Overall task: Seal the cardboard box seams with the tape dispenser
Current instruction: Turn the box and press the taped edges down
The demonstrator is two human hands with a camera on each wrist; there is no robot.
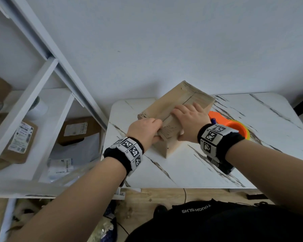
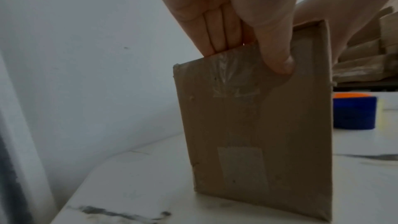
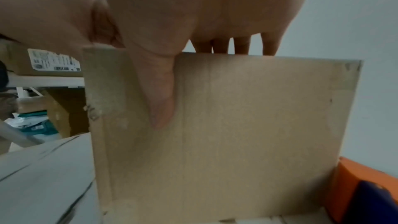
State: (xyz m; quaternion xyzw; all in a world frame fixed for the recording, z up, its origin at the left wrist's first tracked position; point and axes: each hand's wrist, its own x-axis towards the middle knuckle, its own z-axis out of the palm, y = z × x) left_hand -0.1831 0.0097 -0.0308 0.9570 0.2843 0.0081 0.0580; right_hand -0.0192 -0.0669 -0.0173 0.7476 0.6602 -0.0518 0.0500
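Observation:
A brown cardboard box [image 1: 164,105] lies slantwise on the white marble table [image 1: 217,168]. My left hand [image 1: 145,129] grips its near end: the fingers reach over the top edge and the thumb [image 2: 277,60] presses the end face, which carries clear tape strips [image 2: 237,81]. The right hand [image 1: 187,117] lies flat on the box top with straight fingers, while its thumb [image 3: 160,94] runs down the side wall [image 3: 247,134]. The orange tape dispenser [image 1: 234,126] sits on the table just behind the right wrist, untouched. It also shows as blue and orange beside the box [image 2: 353,111].
A white shelf unit [image 1: 42,88] stands left of the table, holding labelled parcels [image 1: 21,137] and mailer bags. A white wall rises right behind the box. Bare marble stretches to the right and front of the box. Clutter and cables lie on the wooden floor [image 1: 164,196].

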